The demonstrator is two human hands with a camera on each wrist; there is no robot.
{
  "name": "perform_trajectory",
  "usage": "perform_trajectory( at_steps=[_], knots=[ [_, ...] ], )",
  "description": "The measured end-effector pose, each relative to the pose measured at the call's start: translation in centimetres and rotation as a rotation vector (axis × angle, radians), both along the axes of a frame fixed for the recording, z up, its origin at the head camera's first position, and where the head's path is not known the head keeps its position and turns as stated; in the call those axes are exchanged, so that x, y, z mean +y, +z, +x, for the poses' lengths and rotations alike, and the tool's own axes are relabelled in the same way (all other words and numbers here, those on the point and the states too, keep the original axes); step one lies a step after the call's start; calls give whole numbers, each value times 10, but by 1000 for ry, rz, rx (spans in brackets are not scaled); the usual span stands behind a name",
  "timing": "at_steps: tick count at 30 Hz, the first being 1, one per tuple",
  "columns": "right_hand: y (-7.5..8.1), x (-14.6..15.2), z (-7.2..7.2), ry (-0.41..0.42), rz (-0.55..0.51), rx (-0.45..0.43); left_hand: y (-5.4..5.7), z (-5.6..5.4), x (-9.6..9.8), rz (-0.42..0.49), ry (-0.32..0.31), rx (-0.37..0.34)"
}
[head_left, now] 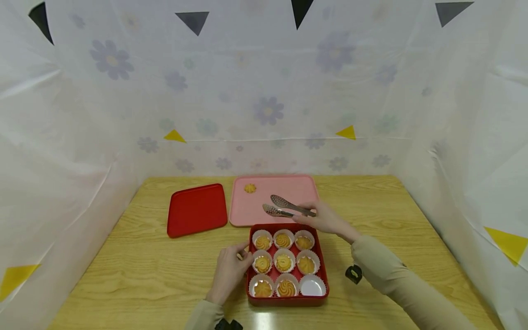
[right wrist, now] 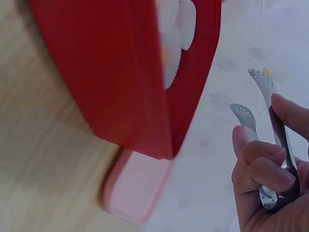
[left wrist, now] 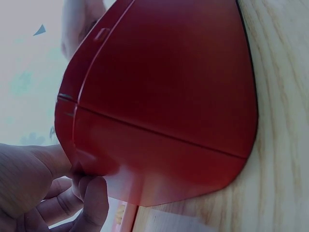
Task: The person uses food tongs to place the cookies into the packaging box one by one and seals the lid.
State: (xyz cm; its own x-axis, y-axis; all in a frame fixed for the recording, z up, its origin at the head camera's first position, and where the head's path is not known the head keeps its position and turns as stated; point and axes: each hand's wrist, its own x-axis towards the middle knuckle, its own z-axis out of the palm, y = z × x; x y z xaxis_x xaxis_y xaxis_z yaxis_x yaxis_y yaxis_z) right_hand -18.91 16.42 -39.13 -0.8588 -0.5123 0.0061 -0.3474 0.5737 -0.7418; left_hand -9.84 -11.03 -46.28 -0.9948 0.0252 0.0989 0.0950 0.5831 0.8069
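A red square box (head_left: 287, 301) stands at the near middle of the table, holding rows of white paper cups. Swirled cookies (head_left: 283, 262) sit in most cups; the front right cup (head_left: 312, 286) shows its bare white bottom. At the box's left side, my left hand (head_left: 229, 271) grips the rim between thumb and curled fingers. My right hand (head_left: 326, 220) holds metal tongs (head_left: 285, 203) above the near right part of the pink tray (head_left: 255, 211). The perforated tong ends are spread apart, pointing left, with nothing between them. One cookie (head_left: 250, 188) lies on that tray's far left part.
A shallow red tray or lid (head_left: 198, 211) lies on the wooden table (head_left: 136, 256), left of the pink tray. White flower-printed sheeting (head_left: 264, 91) rises along the back and both sides of the table.
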Motion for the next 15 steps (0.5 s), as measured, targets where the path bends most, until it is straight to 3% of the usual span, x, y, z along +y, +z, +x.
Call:
perform_trajectory(
  at_steps=[9,15],
  knots=[
    [21,-29,-32,10,37,93,-1,-1,0,-16,2,10],
    [26,-44,-52,-76,156,48,1,-1,1,-12,-5,-5]
  ],
)
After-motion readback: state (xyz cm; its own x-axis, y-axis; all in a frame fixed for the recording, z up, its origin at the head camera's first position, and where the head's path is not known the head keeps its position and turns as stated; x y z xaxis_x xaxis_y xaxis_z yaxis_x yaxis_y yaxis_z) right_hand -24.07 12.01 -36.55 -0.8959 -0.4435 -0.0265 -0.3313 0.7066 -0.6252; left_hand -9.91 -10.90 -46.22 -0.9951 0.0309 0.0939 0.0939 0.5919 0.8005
